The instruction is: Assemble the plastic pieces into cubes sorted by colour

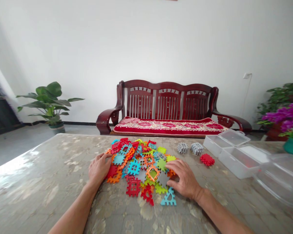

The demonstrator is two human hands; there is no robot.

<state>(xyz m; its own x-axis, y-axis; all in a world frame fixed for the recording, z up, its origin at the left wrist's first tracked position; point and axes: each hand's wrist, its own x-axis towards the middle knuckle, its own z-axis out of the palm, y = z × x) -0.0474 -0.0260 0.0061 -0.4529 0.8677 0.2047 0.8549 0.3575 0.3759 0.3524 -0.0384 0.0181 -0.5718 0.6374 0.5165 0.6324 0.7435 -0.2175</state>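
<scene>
A heap of flat plastic interlocking tiles with toothed edges lies on the table between my hands, in red, blue, orange, green and grey. My left hand (99,167) rests against the heap's left edge, fingers stretched out, near a red tile (111,171). On the other side, my right hand (185,178) is open, thumb apart from the fingers, at the edge of a grey tile (163,179). Just in front of that thumb lies a blue triangular tile (169,197). A red window tile (133,187) sits at the heap's near edge. Neither hand visibly grips a tile.
Two grey stacks of tiles (182,148) (197,148) and a red stack (207,159) stand right of the heap. Beyond them are clear plastic boxes (236,162) with lids open. Purple flowers (286,118) stand far right. A wooden bench (167,100) is behind the table (63,172).
</scene>
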